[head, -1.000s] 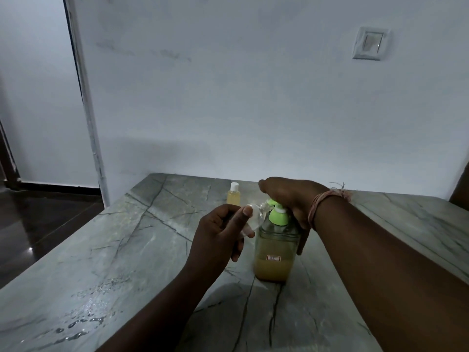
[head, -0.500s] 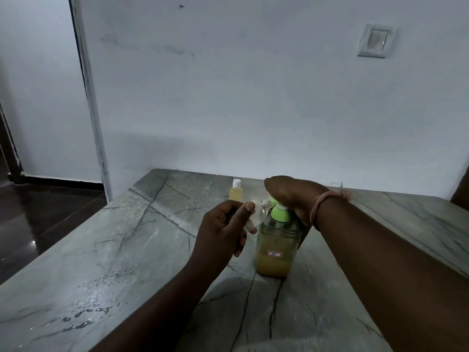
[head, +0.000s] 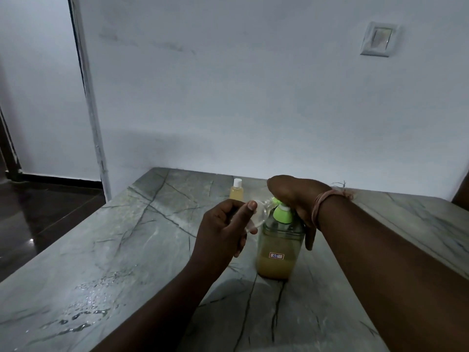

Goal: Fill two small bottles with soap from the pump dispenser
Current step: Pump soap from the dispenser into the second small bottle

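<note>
Pump dispenser (head: 279, 240) unmoved; clear bottle (head: 258, 216) in left hand (head: 223, 232) grip at nozzle.

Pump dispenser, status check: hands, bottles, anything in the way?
Right hand presses pump dispenser; left hand holds clear small bottle at nozzle. Capped bottle behind, filled. No obstruction seen.

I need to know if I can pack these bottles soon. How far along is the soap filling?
One looks done: a capped small bottle holding yellow soap stands at the back of the table. The second is in hand: the left hand holds a clear bottle, seemingly empty, at the pump dispenser spout, while the right hand rests on the pump head. Left: fill it, cap it.
</note>
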Demonstrator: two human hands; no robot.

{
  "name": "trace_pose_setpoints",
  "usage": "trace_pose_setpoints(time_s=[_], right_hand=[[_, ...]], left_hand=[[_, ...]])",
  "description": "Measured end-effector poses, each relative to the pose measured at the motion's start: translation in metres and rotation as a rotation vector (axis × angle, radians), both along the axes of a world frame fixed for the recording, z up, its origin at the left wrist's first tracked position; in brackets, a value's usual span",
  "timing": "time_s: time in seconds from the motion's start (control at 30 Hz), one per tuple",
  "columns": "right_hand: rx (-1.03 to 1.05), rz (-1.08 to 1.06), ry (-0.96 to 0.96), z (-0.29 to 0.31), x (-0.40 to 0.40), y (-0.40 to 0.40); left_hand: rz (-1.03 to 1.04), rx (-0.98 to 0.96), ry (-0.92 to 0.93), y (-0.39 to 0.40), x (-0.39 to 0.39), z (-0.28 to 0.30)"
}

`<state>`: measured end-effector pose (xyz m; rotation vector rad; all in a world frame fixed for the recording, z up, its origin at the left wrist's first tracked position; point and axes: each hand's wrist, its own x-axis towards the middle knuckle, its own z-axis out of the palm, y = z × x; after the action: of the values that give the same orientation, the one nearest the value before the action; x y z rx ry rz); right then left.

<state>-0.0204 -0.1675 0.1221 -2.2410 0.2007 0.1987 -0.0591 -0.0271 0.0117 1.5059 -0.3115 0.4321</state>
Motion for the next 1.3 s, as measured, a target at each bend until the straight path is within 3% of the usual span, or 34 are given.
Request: trace_pose_setpoints(time_s=[0.1,0.23,0.37,0.5,0.77,0.97,1.17,1.23,1.3], right_hand=[[0.037,0.0,0.022,0.0,0.002,0.002],[0.097,-0.052,0.226,0.01,-0.007,0.008],[0.113,-0.023,0.102,0.006,-0.004,0.004],[-0.04,0.053,-0.027,0.007,-0.007,0.005],[0.12,-0.036,0.208,0.016,-0.016,0.007],[0.028,0.027,-0.021,0.002,-0.004,0.003],[0.126,-0.044,0.218,0.014,-0.015,0.006],[0.121,-0.046,0.207,0.015,-0.015,0.006],[0.081,-0.008,0.08,0.011,-0.01,0.006]], left_hand=[[0.006,0.001,-0.003,0.001,-0.001,0.0],[-0.003,-0.008,0.001,0.0,-0.004,0.001],[0.013,0.021,-0.012,0.002,-0.002,0.001],[0.033,0.012,-0.039,-0.002,-0.001,-0.002],[0.013,0.07,-0.138,0.006,-0.004,-0.005],[0.002,0.086,-0.216,0.009,-0.004,-0.007],[0.059,0.073,-0.228,0.008,-0.005,-0.006],[0.071,0.073,-0.234,0.007,-0.006,-0.005],[0.085,0.072,-0.238,0.008,-0.005,-0.005]])
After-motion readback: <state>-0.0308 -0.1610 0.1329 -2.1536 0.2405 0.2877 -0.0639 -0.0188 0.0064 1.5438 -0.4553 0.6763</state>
